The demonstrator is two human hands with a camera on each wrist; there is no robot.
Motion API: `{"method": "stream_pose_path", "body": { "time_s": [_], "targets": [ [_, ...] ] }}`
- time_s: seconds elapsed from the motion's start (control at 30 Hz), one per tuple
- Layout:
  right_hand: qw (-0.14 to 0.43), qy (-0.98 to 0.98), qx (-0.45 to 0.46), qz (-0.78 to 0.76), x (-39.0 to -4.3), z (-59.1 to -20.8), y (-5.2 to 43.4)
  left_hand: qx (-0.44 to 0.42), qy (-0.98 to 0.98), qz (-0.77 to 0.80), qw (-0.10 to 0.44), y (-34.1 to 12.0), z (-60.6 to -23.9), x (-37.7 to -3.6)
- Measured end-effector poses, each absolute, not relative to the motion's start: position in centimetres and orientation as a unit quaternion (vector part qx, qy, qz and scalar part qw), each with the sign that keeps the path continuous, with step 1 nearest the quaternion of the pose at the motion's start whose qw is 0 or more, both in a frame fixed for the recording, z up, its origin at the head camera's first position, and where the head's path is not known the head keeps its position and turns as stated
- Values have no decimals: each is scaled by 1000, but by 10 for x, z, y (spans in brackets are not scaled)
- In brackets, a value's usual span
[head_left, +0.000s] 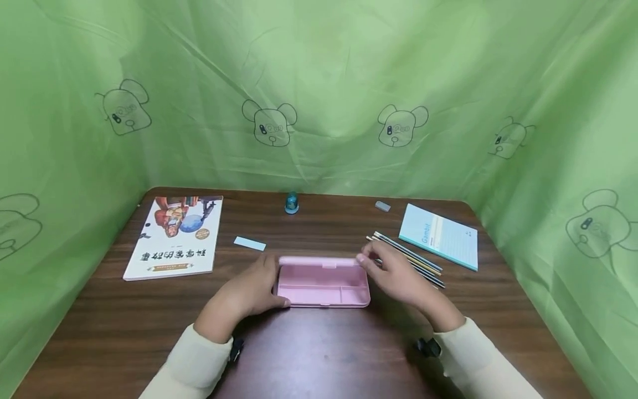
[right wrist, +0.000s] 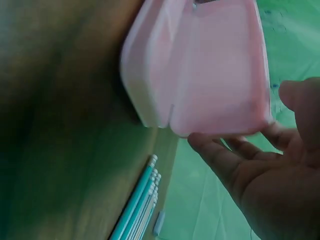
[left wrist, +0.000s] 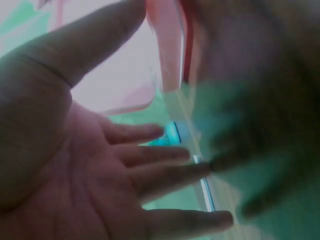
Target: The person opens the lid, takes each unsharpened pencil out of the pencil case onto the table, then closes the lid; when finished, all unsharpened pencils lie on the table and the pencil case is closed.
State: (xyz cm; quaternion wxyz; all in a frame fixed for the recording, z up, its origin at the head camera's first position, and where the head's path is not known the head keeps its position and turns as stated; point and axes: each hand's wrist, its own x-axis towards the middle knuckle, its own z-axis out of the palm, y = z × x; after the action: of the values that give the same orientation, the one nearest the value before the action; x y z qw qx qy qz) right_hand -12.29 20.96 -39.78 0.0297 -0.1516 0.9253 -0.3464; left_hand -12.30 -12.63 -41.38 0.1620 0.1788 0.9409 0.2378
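A pink pencil case (head_left: 324, 285) lies open on the brown table (head_left: 319, 354), its lid raised at the far side. My left hand (head_left: 254, 288) rests against the case's left end, fingers straight and thumb along the front; the left wrist view shows the palm (left wrist: 100, 165) spread beside the pink case (left wrist: 120, 75). My right hand (head_left: 394, 274) is at the case's far right corner. In the right wrist view its fingertips (right wrist: 200, 142) touch the edge of the lid (right wrist: 220, 70), with the thumb a little apart. Both sleeves are cream.
Several pencils (head_left: 408, 260) lie just right of the case, beside a light blue notebook (head_left: 440, 235). A grey eraser (head_left: 382, 206) and a small blue object (head_left: 291, 203) sit near the far edge. An illustrated book (head_left: 174, 235) and a blue slip (head_left: 250, 243) lie at left. Green curtains surround the table.
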Motion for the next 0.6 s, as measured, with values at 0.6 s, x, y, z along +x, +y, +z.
{"method": "stream_pose_path", "body": {
  "time_s": [0.6],
  "targets": [
    [155,965,-194,-85,-122,-421,187,207,963,84,154,-82,-416,-132]
  ]
}}
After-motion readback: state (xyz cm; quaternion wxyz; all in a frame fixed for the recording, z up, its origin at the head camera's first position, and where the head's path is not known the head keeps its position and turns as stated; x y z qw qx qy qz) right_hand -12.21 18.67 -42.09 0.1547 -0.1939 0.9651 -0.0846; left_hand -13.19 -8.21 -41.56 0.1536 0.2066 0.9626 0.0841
